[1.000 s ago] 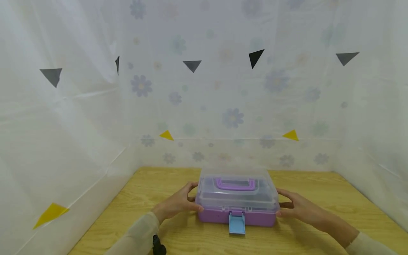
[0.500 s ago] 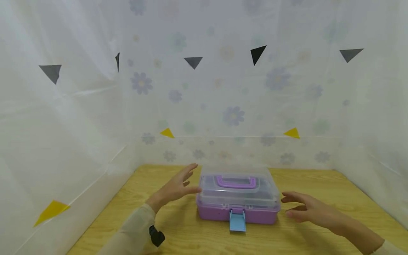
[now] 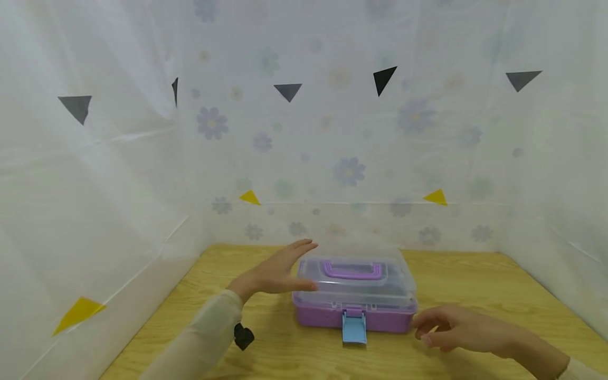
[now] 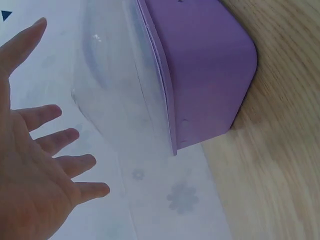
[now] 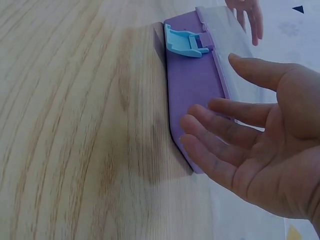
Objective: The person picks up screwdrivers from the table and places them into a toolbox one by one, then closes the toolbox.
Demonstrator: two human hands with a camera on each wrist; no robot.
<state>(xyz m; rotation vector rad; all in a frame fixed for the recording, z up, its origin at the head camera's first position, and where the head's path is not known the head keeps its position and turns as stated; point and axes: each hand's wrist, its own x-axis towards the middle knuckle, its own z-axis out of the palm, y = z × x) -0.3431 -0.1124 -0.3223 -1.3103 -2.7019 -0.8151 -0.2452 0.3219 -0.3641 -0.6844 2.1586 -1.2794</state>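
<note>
A purple storage box (image 3: pixel 318 316) with a clear lid (image 3: pixel 311 293) and a purple carrying handle (image 3: pixel 352 274) stands on the table. The light-blue latch (image 3: pixel 354 328) on its front hangs down, unfastened. My left hand (image 3: pixel 275 272) hovers at the lid's left end with fingers spread; in the left wrist view its palm (image 4: pixel 30 185) faces the lid and holds nothing. Beside the box's front right corner is my right hand (image 3: pixel 470 330), fingers loosely bent. The right wrist view shows that palm (image 5: pixel 290 145) bare, its fingers overlapping the box's purple side (image 5: pixel 192 85).
The wood-grain table (image 3: pixel 190 343) is enclosed by pale flower-printed sheeting (image 3: pixel 304 132) at the back and plain whitish sheets at the sides. Black and yellow triangles are stuck on the sheets. A small black object (image 3: pixel 244 336) sits at the left sleeve.
Both hands have let go of the box's ends. The left has risen and shifted right over the lid's left end; the right drew away, then lowered towards the front corner. The box stays put.
</note>
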